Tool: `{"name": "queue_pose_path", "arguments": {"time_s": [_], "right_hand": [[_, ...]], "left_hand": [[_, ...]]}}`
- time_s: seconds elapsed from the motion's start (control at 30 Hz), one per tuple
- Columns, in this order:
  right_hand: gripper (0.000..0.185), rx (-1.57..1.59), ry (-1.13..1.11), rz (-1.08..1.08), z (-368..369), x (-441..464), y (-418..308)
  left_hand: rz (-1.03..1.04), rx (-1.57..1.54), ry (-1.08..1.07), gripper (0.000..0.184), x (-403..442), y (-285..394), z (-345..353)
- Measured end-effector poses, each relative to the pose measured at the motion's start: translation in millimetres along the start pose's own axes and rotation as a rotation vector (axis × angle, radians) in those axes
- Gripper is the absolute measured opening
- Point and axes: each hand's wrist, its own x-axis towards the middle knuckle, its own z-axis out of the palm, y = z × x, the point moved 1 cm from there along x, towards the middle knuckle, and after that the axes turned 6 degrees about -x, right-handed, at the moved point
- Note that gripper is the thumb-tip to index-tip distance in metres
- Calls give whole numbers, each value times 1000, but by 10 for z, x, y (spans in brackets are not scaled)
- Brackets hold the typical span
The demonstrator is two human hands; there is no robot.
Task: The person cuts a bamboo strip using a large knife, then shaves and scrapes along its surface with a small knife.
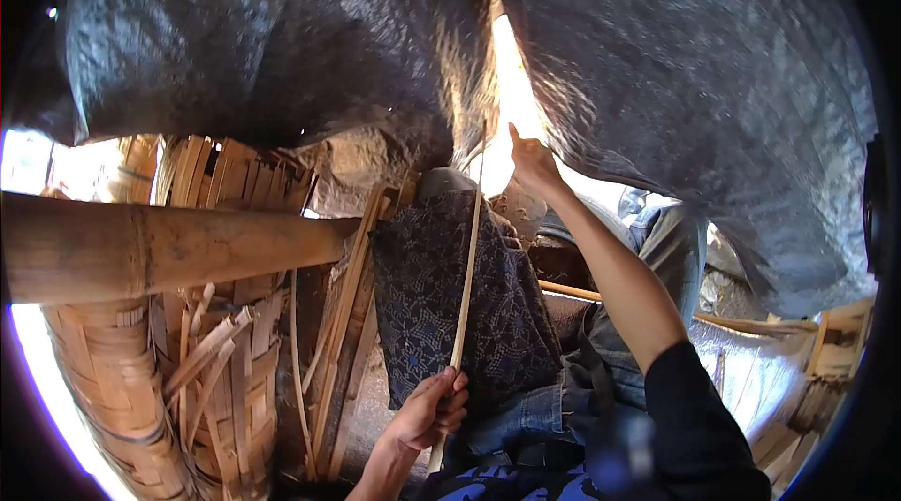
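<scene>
My left hand (434,410) is closed around the thick lower end of a long, pale bamboo strip (468,276). The strip runs up over a dark patterned cloth (422,285) spread across my leg, and its thin tip stands near a bright gap. Up by that gap, my right hand (535,164) is at the end of my stretched arm, one finger pointing upward and the others curled. Strong backlight hides whatever may be in those fingers. It appears apart from the strip, to the right of its upper part.
A dark plastic sheet (694,79) hangs across the top, split by the bright gap. On the left, a thick bamboo pole (188,248) crosses above a woven bamboo basket (113,379) and several split bamboo pieces (216,351). White sacking (751,379) lies at the right.
</scene>
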Motion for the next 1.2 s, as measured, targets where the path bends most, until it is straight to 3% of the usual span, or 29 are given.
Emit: {"name": "queue_pose_path", "arguments": {"time_s": [0.07,0.17,0.2,0.27,0.3,0.37,0.4,0.47,0.53,0.6,0.67,0.73,0.77,0.8,0.87,0.9,0.97,1.0,1.2], "right_hand": [[74,337,-131,41,-54,-504,-135],[61,470,-395,-47,-12,-1240,-284],[53,458,-183,-226,146,-1322,-243],[46,426,84,-297,187,-1379,-219],[46,451,99,-282,242,-1399,-191],[41,569,429,-262,267,-1412,-174],[41,582,441,-255,240,-1419,-156],[38,829,-281,47,173,-1482,-190],[34,853,-297,-6,150,-1477,-227],[28,1255,-592,-25,92,-1494,-300],[32,1310,-667,-30,127,-1482,-349],[36,983,-544,-104,120,-1490,-427],[40,593,-263,-183,113,-1489,-414],[40,600,-249,-171,70,-1529,-365],[45,158,-61,-379,-90,-1704,-276],[45,153,-59,-371,-140,-1806,-222],[53,-83,-146,-557,-157,-2052,-115],[50,-146,-86,-636,-99,-2123,-47],[47,-133,-166,-641,-61,-2194,13]], "left_hand": [[51,30,36,27,18,-50,77],[137,345,179,30,97,-90,184],[130,344,181,30,110,-94,215],[168,431,175,30,71,-63,274],[158,426,164,30,46,-44,280],[204,455,196,31,-2,-65,293],[258,453,216,32,-17,-80,298],[252,454,207,33,-24,-124,288],[252,439,196,33,-10,-114,262],[142,48,-66,35,-2,-22,220],[119,57,-168,36,88,91,190],[86,97,-218,38,218,160,114],[137,131,-113,40,237,142,170],[123,143,-115,40,241,144,181],[179,142,-54,37,246,154,165],[171,141,-58,37,257,173,190],[139,47,5,32,274,187,234],[130,35,0,32,291,178,237],[178,27,84,27,368,161,234]]}}
